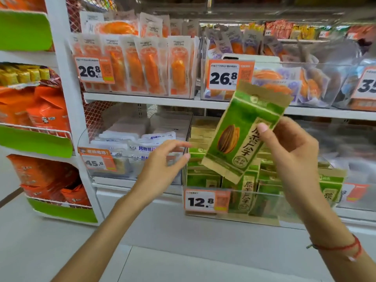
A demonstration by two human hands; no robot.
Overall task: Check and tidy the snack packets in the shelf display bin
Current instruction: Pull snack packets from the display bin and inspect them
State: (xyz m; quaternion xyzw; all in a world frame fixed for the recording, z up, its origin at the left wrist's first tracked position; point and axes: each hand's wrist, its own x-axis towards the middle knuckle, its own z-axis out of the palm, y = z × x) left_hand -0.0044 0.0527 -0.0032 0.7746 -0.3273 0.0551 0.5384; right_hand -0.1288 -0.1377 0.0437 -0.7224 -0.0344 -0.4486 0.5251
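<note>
Before the shop shelf (pixel 142 97), right hand (pixel 293 151) pinches a packet (pixel 240 135) tilted top-right; left hand (pixel 162 165) spread.

A white metal shelf (pixel 142 98) is carrying clear plastic bins of orange packets (pixel 140 68); the lower shelf (pixel 130 183) is bearing the clear bin (pixel 234 217) holding green seed packets (pixel 203 180).

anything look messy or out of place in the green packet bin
Yes. In the clear bin the green packets lean at mixed angles, not in neat rows. The right hand holds one packet tilted above it.
</note>
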